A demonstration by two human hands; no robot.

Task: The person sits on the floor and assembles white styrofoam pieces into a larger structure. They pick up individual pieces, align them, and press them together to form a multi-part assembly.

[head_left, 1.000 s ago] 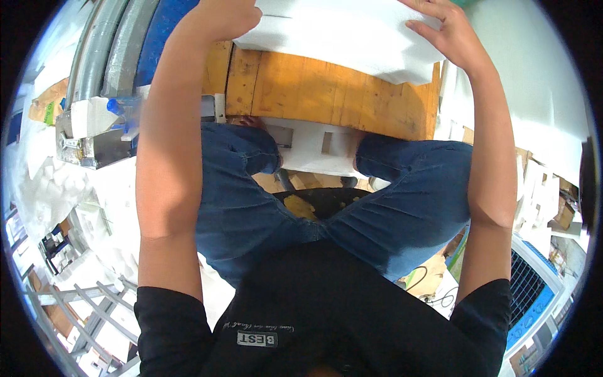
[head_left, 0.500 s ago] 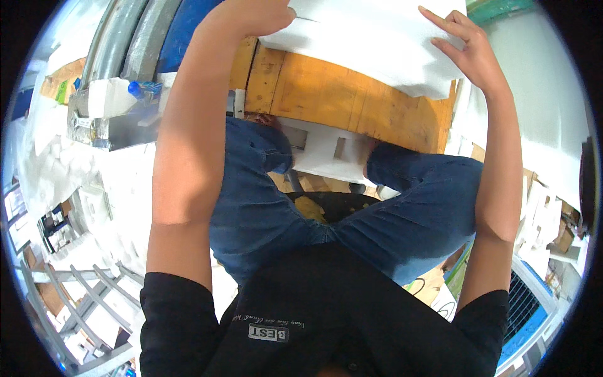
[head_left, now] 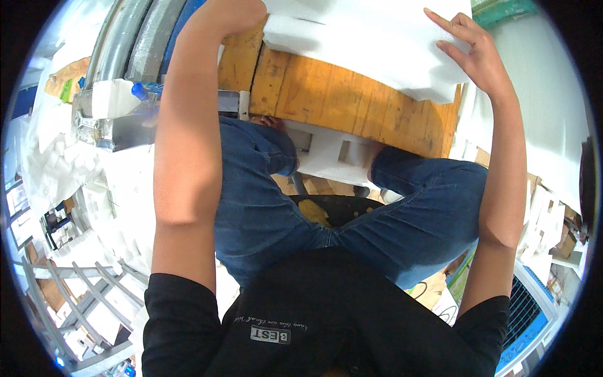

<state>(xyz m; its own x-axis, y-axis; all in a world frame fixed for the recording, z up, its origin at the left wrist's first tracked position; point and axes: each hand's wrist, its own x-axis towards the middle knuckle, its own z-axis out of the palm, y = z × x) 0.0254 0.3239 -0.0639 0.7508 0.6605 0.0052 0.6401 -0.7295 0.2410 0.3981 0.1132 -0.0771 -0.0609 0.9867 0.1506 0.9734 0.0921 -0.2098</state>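
A large white foam block (head_left: 370, 44) with a smooth, bright surface lies on the wooden bench (head_left: 339, 91) at the top of the head view. My right hand (head_left: 471, 50) rests at its right edge, forefinger and thumb stretched apart over the white surface, the other fingers partly bent. My left hand (head_left: 242, 14) is at the upper edge of the picture, just left of the block's left end. Its fingers are cut off or hidden, so I cannot see whether it holds anything.
Rolls of film (head_left: 129, 41) stand at the upper left, near a blue-capped item (head_left: 139, 91) and a grey metal box (head_left: 122, 129). Under the bench sits a white foam piece with openings (head_left: 326, 154). A blue grille (head_left: 524, 314) is at lower right, metal bars (head_left: 75, 292) at lower left.
My left hand has moved left, off the foam block's left end. My right hand keeps nearly the same pose at the block's right edge.
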